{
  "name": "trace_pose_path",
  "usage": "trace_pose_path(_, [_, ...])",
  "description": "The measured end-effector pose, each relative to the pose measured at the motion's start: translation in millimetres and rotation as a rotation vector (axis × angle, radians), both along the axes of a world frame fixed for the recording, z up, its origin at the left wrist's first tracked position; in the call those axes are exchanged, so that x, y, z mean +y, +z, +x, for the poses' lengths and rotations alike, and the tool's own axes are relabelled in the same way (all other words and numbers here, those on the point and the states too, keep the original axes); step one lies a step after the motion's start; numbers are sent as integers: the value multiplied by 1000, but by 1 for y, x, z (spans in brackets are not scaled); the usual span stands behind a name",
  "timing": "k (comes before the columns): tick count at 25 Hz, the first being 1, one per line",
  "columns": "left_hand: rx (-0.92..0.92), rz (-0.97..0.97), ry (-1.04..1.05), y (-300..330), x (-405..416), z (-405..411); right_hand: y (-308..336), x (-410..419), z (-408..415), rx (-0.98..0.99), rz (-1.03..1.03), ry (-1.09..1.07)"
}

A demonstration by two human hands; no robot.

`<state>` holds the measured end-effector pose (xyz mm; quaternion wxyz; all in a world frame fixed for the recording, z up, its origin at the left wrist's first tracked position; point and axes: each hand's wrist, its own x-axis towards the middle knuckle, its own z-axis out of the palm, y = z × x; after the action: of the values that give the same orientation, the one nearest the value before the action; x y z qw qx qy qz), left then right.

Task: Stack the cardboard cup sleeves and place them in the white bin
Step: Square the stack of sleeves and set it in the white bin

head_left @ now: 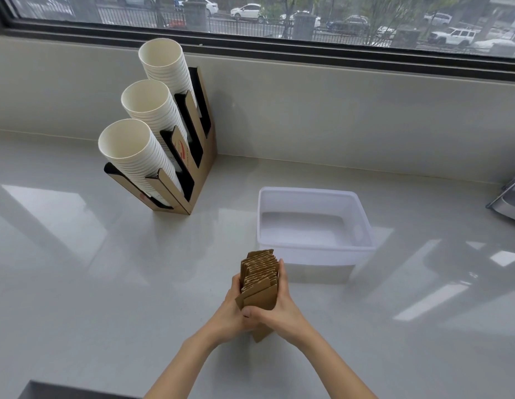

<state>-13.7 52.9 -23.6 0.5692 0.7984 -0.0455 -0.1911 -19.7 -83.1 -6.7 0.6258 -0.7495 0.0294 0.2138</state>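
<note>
Here, a person stood at a pale grey worktop (78, 269) beneath a window, arms reaching forward. Both hands were pressed around a bundle of brown cardboard cup sleeves (259, 279), held upright on edge just above the surface. The left hand (232, 309) cupped the bundle's left side, and the right hand (282, 308) closed on its right side, with the fingers running up the stack's flank and the thumb crossing the front. The sleeves looked mostly gathered, though one near the front jutted out at the lower left and another poked out beneath the hands, so the squaring-up seemed unfinished.

The white bin (362, 217) sat just beyond and to the right of the hands, open-topped and apparently holding nothing. To the far left stood a cardboard cup holder (204, 156) with three leaning columns of white paper cups (129, 145).

The stacking step appeared nearly done. The next move would likely call for tapping the loose edges flush, then carrying the bundle forward and right over the bin's near wall and lowering it inside without letting it fan apart.
</note>
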Motion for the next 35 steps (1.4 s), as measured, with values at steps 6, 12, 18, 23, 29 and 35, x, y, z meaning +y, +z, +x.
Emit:
trace_pose_path(6, [-69, 94, -11, 5, 1, 3, -1, -7, -4, -51, -43, 13])
trace_pose_path(12, [-83, 8, 1, 15, -3, 4, -4, -7, 0, -105, 8, -115])
trace_pose_path(18, [-42, 6, -121, 7, -1, 0, -12, -12, -5, -116, 27, -118])
trace_pose_path(23, [-125, 100, -100, 2, -7, 1, -12, -18, -6, -122, -34, -72])
trace_pose_path(29, [-124, 93, -142, 4, 5, 9, -8, -26, -5, -199, -67, -49])
trace_pose_path(35, [-126, 8, -116, 6, -2, 5, -8, -21, -1, -223, -79, -61])
